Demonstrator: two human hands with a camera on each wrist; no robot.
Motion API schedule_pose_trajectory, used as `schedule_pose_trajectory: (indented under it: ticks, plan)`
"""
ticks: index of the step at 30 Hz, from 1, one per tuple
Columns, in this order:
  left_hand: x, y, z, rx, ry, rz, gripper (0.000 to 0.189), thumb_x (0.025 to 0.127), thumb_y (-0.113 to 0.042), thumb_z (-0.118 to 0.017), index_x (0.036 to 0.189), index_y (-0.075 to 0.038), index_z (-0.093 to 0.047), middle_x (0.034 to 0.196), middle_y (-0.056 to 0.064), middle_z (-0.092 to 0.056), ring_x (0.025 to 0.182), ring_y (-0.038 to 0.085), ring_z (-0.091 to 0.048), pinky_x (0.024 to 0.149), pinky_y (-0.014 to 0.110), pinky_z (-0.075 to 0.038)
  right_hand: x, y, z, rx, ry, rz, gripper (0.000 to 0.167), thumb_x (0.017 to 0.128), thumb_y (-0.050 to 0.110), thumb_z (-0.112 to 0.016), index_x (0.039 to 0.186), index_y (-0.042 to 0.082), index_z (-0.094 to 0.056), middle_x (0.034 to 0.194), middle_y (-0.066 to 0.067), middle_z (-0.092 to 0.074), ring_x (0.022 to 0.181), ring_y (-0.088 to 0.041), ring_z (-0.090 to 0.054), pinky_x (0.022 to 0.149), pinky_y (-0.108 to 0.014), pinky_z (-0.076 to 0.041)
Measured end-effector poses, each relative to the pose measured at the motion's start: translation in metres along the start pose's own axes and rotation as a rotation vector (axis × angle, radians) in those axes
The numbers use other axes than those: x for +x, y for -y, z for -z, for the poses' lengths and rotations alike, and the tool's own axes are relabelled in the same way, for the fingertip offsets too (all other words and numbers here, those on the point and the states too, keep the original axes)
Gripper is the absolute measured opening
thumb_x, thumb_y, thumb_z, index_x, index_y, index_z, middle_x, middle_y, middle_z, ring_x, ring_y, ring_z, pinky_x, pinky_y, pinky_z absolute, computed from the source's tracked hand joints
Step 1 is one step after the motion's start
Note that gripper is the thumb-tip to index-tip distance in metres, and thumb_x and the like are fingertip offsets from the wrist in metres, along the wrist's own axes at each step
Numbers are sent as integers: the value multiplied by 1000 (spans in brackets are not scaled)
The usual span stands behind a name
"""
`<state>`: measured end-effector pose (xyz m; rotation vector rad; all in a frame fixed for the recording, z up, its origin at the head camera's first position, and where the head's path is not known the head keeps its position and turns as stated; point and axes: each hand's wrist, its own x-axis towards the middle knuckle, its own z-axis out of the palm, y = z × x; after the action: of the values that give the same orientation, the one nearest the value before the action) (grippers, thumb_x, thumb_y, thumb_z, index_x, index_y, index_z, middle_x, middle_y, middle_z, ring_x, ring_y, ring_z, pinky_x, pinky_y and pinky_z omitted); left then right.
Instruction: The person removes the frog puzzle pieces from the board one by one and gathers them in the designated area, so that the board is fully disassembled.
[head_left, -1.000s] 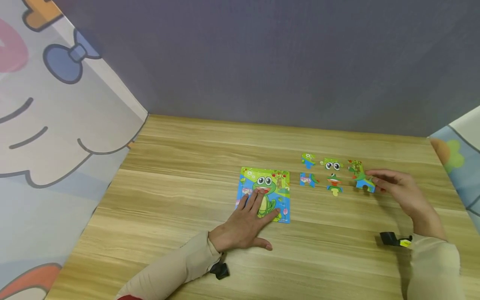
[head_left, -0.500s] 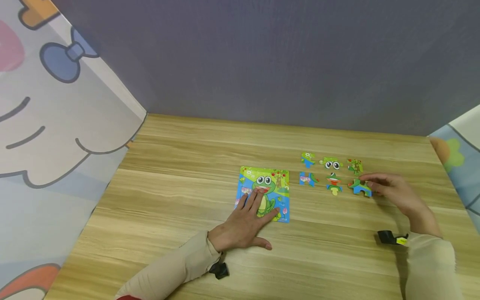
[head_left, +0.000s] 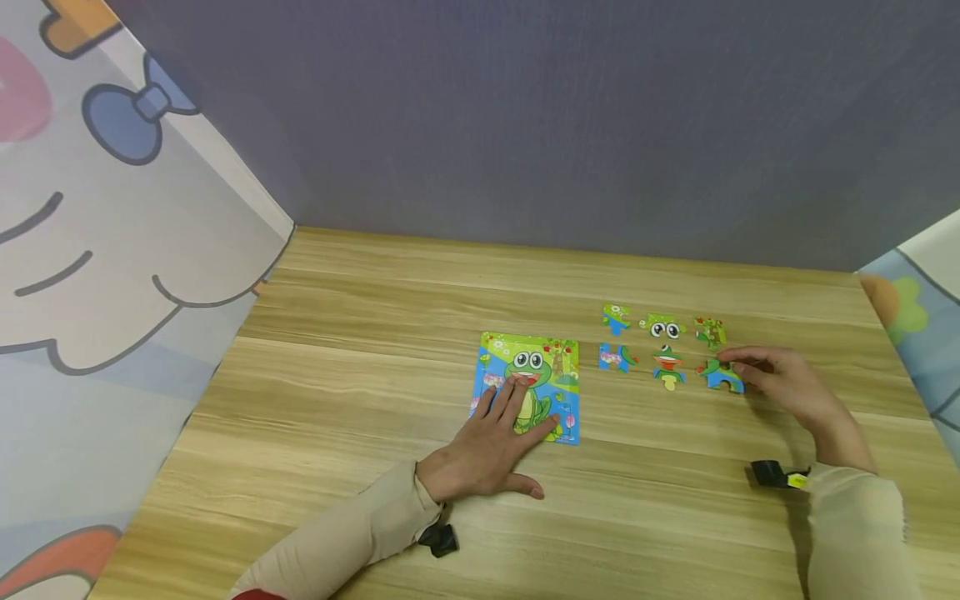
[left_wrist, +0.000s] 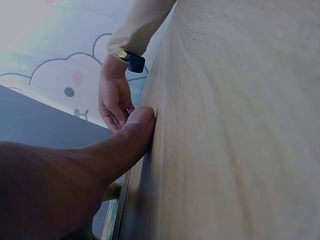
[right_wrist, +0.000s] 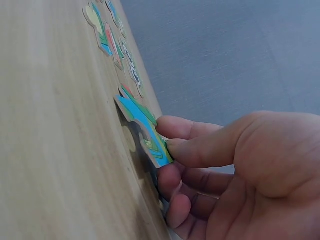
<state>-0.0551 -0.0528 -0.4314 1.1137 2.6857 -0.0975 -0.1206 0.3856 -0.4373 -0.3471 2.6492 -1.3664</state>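
Observation:
My left hand (head_left: pixel 486 450) lies spread, fingers straight, over the lower left of a square frog puzzle (head_left: pixel 558 371). Its thumb points off to the right, past the puzzle's lower edge. With thumb and finger, my right hand (head_left: pixel 798 387) pinches the right edge of a blue and green jigsaw piece (right_wrist: pixel 140 117). That piece is tilted close over the table, a shadow beneath it in the right wrist view. It is at the right end of the lower of two short rows. Just above it lies the tree piece (head_left: pixel 710 332).
Left of the held piece are the frog-mouth piece (head_left: pixel 668 367) and a pink-flower piece (head_left: pixel 615 357). Behind them lie the eyes piece (head_left: pixel 663 327) and a blue-green corner piece (head_left: pixel 617 318). The wooden table (head_left: pixel 360 333) ends at a grey panel (head_left: pixel 525 125).
My right hand has moved slightly left and down with the piece, bringing it into line below the tree piece. Over the last half second it barely moves. The left hand stays put.

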Motion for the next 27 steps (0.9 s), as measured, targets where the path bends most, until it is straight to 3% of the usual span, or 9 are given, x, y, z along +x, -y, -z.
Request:
schedule_pose_trajectory:
  ticks: [10,20,24,27]
  plan:
    - [1,0,0,-14,16,4,93,83,-80,-50,160,-35,-22,165,30,-10,156,42,-11,123,55,-25,4,2,-7,-146,-83,17,21,98,-4,-54,114,-11,-66,101,46,-53,93,26,-49,71,-3,-43]
    - [3,0,-1,-26,46,20,93,83,-80,-50,160,-36,-20,166,28,-7,157,41,-7,124,54,-22,6,6,-10,-246,-110,4,21,98,-2,-56,112,-5,-71,100,46,-47,83,18,-48,65,-11,-42]
    - [3,0,-1,-28,46,22,93,83,-80,-50,160,-37,-20,167,28,-7,157,41,-7,124,55,-23,6,7,-10,-275,-108,2,21,98,-1,-57,112,-2,-72,100,40,-49,82,18,-48,65,-12,-42]
    - [3,0,-1,-42,46,24,93,83,-80,-51,160,-36,-20,167,28,-6,157,42,-8,123,55,-24,6,8,-10,-299,-109,9,21,97,-2,-57,111,-1,-73,104,21,-59,83,20,-47,65,-11,-42]
